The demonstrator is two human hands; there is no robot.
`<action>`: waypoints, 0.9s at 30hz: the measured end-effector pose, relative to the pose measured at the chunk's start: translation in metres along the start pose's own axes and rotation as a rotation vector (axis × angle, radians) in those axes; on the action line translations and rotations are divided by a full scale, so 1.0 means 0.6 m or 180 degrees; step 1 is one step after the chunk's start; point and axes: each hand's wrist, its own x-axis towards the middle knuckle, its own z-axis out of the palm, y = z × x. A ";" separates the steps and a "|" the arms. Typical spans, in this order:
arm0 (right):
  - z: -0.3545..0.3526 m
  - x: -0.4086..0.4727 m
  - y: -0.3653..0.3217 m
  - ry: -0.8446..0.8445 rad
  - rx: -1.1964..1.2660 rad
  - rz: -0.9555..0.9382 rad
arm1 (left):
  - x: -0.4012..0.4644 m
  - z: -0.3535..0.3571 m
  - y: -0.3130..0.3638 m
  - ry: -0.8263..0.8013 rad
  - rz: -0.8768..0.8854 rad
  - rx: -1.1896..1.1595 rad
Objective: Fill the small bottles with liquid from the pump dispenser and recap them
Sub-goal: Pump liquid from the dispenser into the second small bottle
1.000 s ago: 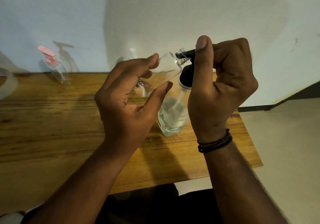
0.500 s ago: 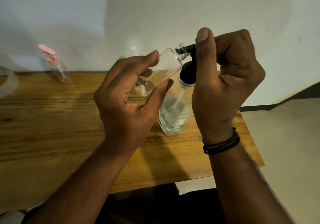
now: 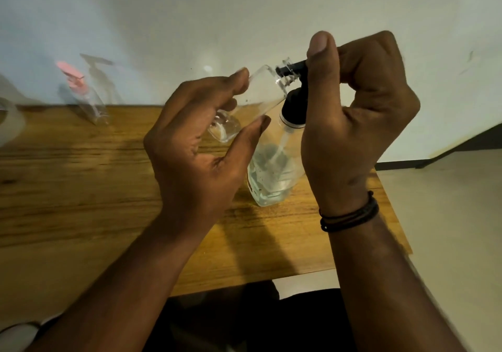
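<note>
A clear pump dispenser (image 3: pixel 271 177) with a black pump head (image 3: pixel 294 107) stands on the wooden table (image 3: pixel 81 188), partly filled with clear liquid. My right hand (image 3: pixel 350 112) curls over the pump top, thumb up along its near side. My left hand (image 3: pixel 201 145) holds a small clear bottle (image 3: pixel 252 99) tilted, its open neck up against the black nozzle (image 3: pixel 289 69). A little liquid sits at the small bottle's lower end.
A small clear bottle with a pink pump cap (image 3: pixel 81 93) stands at the back left by the wall. A clear rounded object (image 3: pixel 8 123) shows at the left edge. The table's right edge (image 3: pixel 391 205) is close to my right wrist.
My right hand and the pump head dropped slightly, then rose again. The small bottle stays at the nozzle. The view shifted a little.
</note>
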 end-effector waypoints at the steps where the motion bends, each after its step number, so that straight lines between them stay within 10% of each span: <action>1: 0.000 0.002 0.000 -0.0005 -0.0005 0.0010 | 0.000 0.000 0.001 -0.0003 0.0013 0.0006; 27: -0.003 -0.003 0.005 0.0038 0.0109 -0.0099 | -0.005 -0.002 -0.010 -0.0006 -0.0182 -0.0256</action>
